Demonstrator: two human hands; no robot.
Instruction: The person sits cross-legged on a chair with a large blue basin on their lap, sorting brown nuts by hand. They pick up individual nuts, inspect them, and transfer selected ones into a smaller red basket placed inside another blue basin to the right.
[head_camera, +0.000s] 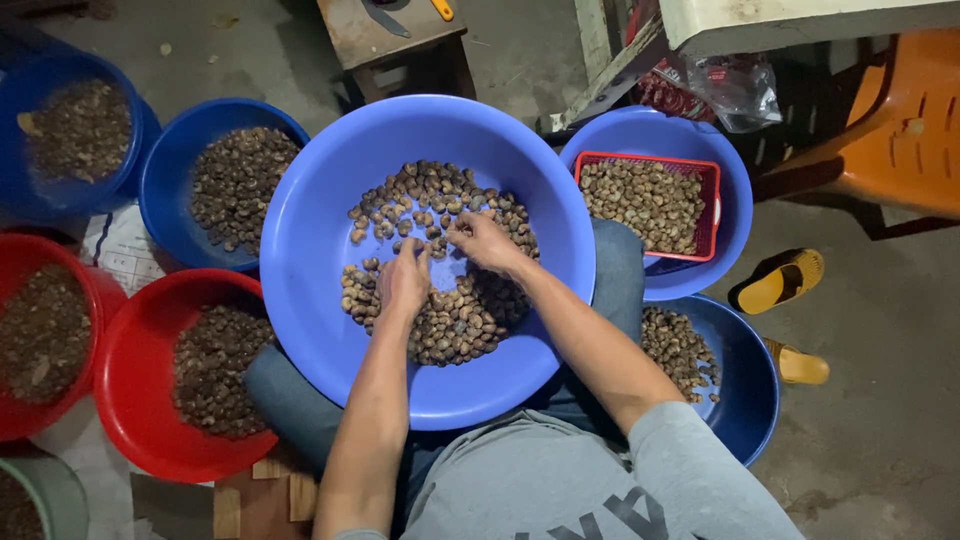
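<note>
Resting on the person's lap, a wide light-blue plastic basin (300, 250) holds a heap of small brown nuts (450, 320). The left hand (403, 283) lies palm-down on the heap, fingers curled together among the nuts; whether it pinches one cannot be told. The right hand (483, 241) touches the pile just beside it, fingertips drawn together on the nuts. Around the basin stand a dark-blue bowl of nuts (170, 180), a red plastic bowl (130, 370), and a red mesh basket (712, 205) inside another blue bowl. Yellow sandals (782, 282) lie on the concrete floor.
</note>
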